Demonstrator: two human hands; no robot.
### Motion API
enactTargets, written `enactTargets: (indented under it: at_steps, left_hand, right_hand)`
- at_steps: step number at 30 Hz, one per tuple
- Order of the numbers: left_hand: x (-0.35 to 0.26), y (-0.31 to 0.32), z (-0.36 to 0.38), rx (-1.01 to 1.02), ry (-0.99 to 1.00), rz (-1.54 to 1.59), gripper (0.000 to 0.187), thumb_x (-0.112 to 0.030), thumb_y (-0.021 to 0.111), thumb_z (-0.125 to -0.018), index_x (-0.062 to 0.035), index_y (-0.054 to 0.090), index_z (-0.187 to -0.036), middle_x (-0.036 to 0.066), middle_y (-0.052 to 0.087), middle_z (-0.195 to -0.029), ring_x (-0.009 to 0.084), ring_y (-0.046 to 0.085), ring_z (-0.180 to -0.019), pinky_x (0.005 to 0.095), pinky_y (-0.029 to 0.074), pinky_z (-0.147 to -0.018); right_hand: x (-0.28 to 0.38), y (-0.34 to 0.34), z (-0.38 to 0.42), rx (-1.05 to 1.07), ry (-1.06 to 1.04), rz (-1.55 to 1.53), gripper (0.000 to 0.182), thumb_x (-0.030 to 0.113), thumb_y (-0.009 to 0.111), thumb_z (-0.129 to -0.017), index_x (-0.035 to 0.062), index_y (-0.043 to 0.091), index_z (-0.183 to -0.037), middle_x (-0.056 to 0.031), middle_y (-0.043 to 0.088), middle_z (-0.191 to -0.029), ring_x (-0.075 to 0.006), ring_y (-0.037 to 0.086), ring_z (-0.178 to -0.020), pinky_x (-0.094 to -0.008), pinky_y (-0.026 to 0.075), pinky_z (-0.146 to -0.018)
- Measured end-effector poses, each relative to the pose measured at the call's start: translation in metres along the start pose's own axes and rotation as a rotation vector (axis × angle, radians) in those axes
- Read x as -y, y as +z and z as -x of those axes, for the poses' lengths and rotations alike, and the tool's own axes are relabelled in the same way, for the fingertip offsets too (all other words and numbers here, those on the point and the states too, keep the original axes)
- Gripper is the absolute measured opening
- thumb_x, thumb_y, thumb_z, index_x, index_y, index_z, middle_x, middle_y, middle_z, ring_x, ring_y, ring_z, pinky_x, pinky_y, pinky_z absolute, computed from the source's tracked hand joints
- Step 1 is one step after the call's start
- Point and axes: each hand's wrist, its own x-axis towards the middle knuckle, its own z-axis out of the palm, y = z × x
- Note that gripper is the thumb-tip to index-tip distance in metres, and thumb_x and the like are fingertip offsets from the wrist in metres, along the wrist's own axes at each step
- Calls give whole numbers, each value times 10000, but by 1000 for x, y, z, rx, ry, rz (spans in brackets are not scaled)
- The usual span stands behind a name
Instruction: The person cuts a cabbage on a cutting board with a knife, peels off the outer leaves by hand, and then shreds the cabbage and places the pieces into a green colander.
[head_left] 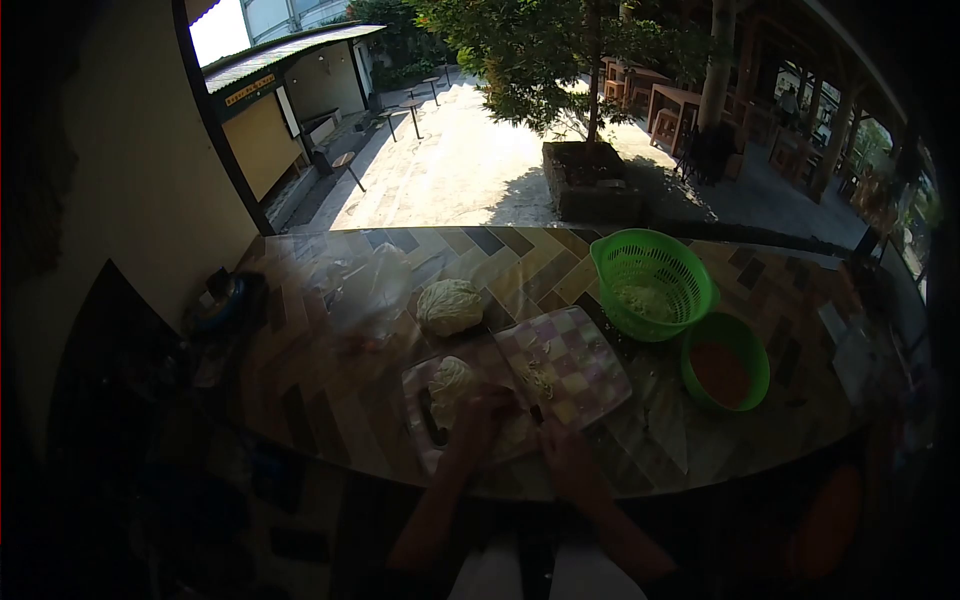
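Observation:
A pink-and-white checkered cutting board (580, 385) with a dark handle slot lies at the table's front. On its left part rests a pale cut cabbage piece (450, 378). My left hand (488, 408) presses on the right side of this piece, fingers curled in shadow. My right hand (563, 455) is closed around a knife (537, 413); only a little of its dark handle shows clearly, and the blade is hard to make out. Shredded cabbage (540, 378) lies on the board right of the knife. Behind the board sits a larger cabbage (449, 306).
A green colander (609, 262) holding pale shreds stands at the back right. Beside it is a green bowl (758, 375) with orange contents. A clear plastic bag (375, 285) lies back left on the wood-patterned table (330, 395). Beyond are a planter (595, 203) and a courtyard.

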Motion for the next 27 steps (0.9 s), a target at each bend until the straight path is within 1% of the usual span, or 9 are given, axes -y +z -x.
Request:
enactTargets:
  at_steps: [4, 6, 9, 12, 15, 18, 21, 24, 27]
  left_hand:
    - [4, 2, -1, 14, -7, 36, 180, -96, 716, -747, -32, 742, -913, 130, 701, -986, 296, 642, -980, 375, 508, -882]
    - [2, 1, 0, 10, -13, 24, 173, -93, 707, -751, -38, 744, -910, 129, 699, -987, 297, 641, -981, 377, 507, -884]
    - [1, 1, 0, 9, -9, -8, 165, -84, 691, -756, -41, 746, -906, 127, 695, -998, 299, 640, -986, 380, 505, -888]
    - [3, 2, 0, 1, -2, -12, 161, -76, 675, -761, -39, 745, -902, 130, 691, -1011, 304, 639, -992, 386, 503, -891]
    - [7, 3, 0, -22, 29, -25, 160, -72, 674, -757, -30, 741, -896, 136, 687, -1017, 311, 639, -994, 391, 502, -892]
    - [7, 2, 1, -12, 43, -25, 161, -76, 683, -749, -20, 737, -891, 145, 687, -1005, 316, 638, -993, 393, 502, -890]
    - [-1, -3, 1, 8, 25, -25, 160, -84, 694, -746, -15, 735, -885, 150, 689, -984, 316, 640, -986, 392, 503, -884]
    - [-1, -2, 1, -1, 1, 7, 153, -95, 700, -750, -18, 736, -877, 146, 692, -964, 311, 644, -972, 388, 504, -876]
    - [-3, -3, 2, -8, -32, 50, 146, -98, 702, -751, -25, 739, -871, 138, 696, -963, 308, 648, -958, 387, 506, -870]
  right_hand:
    - [-4, -6, 11, 4, -50, 12, 463, 213, 508, -969, 55, 436, -1399, -263, 619, -724, -447, 624, -711, -519, 480, -611]
    - [1, -6, 16, 22, -35, 65, 459, 214, 504, -973, 59, 438, -1400, -256, 611, -691, -442, 621, -690, -517, 474, -588]
    - [-1, -5, 16, 31, -21, 64, 455, 210, 499, -974, 64, 439, -1401, -250, 593, -644, -435, 619, -655, -515, 472, -564]
    - [9, -6, 17, 75, 36, 137, 460, 200, 496, -970, 67, 434, -1405, -244, 608, -675, -432, 625, -665, -509, 486, -574]
    - [13, 5, 14, 79, 31, 404, 433, 199, 512, -968, 75, 476, -1381, -257, 614, -727, -425, 633, -697, -498, 466, -610]
    - [-4, 19, -1, -26, -61, 293, 427, 194, 511, -966, 68, 477, -1373, -261, 628, -789, -424, 637, -744, -490, 482, -633]
    - [-14, 14, -2, -71, -95, 86, 455, 185, 508, -957, 54, 445, -1388, -258, 628, -764, -437, 634, -706, -492, 508, -620]
    - [-5, -2, 8, -42, -69, -7, 420, 204, 508, -963, 50, 479, -1353, -262, 625, -752, -439, 629, -709, -504, 491, -608]
    - [-11, 2, 15, -2, -78, 24, 398, 221, 507, -969, 52, 504, -1329, -270, 617, -738, -440, 623, -710, -512, 475, -592]
